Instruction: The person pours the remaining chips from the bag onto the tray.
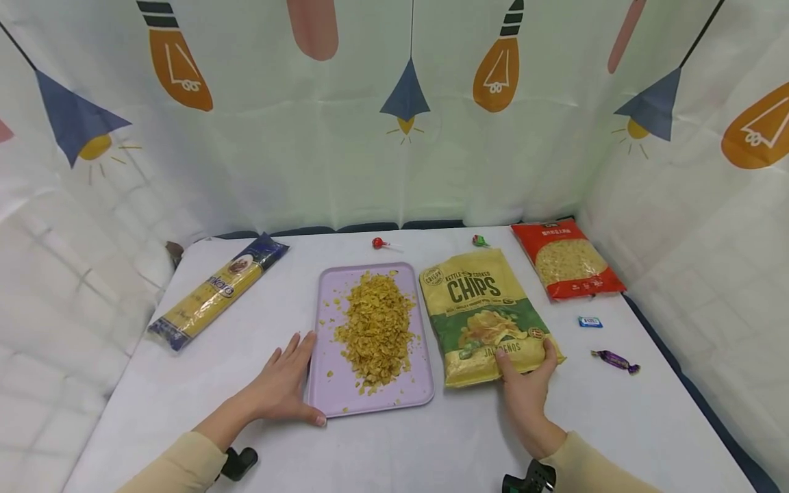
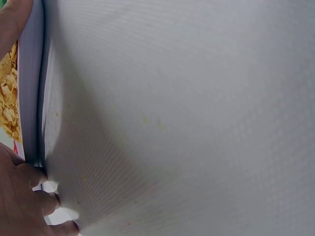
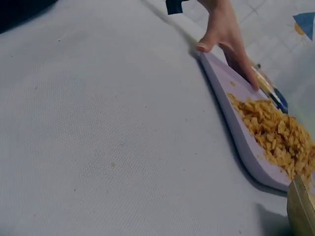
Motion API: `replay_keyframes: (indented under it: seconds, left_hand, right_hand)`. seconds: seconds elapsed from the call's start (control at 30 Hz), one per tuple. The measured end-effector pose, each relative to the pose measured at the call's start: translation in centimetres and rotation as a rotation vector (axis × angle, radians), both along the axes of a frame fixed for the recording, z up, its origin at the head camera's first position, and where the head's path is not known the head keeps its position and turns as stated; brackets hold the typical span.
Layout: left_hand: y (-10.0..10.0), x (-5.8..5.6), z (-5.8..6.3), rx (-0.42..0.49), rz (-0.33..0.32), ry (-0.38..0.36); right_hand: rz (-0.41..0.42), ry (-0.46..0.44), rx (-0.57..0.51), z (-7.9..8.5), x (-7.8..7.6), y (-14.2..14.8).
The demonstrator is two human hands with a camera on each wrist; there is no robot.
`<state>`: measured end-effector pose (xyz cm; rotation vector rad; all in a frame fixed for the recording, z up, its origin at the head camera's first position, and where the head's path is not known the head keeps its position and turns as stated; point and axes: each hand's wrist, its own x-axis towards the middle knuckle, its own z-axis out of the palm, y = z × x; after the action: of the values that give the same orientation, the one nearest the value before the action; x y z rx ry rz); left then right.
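A lilac tray (image 1: 333, 392) holds a heap of crushed yellow chips (image 1: 377, 329), with loose crumbs around the heap. My left hand (image 1: 280, 387) rests at the tray's left edge, fingers spread along the side and thumb by the near left corner. In the left wrist view, the fingers and thumb touch the tray's side (image 2: 30, 88). To the right of the tray lies a yellow and green bag of chips (image 1: 474, 294). My right hand (image 1: 529, 394) grips its near end, thumb on the front. The right wrist view shows just a corner of the bag (image 3: 301, 209).
A yellow and blue pasta packet (image 1: 216, 291) lies at the left. A red packet (image 1: 570, 260) with a clear window is at the back right. Two lollipops, red (image 1: 379, 243) and green (image 1: 479, 241), lie at the back; a blue candy (image 1: 590, 322) and a purple candy (image 1: 616, 361) at the right.
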<state>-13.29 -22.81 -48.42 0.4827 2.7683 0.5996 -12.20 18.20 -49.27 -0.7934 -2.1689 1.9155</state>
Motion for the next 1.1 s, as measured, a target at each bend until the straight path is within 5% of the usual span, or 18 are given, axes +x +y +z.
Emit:
replay_keyframes:
  seconds: [0.13, 0.47, 0.63, 0.87, 0.97, 1.1]
  left_hand:
    - [0.0, 0.0, 0.0, -0.005, 0.002, -0.001]
    - [-0.2, -0.1, -0.2, -0.016, -0.002, 0.006]
    - [-0.2, -0.1, -0.2, -0.014, -0.004, 0.007]
    - [-0.1, 0.0, 0.1, -0.020, 0.000, 0.008]
    - [-0.1, 0.0, 0.1, -0.017, 0.002, 0.000]
    - [-0.1, 0.0, 0.1, -0.012, 0.002, -0.014]
  right_hand:
    - [0.038, -0.033, 0.020, 0.0, 0.1, 0.1]
    - [0.378, -0.248, -0.019, 2.2, 0.2, 4.3]
    - [0.457, -0.313, 0.180, 3.1, 0.3, 7.3]
    - [0.555, -0.183, 0.626, 4.1, -1.8, 9.9]
    - [0.626, -0.126, 0.630, 3.7, -3.1, 10.3]
    - [0.690, -0.188, 0.515, 3.0, -3.9, 10.2]
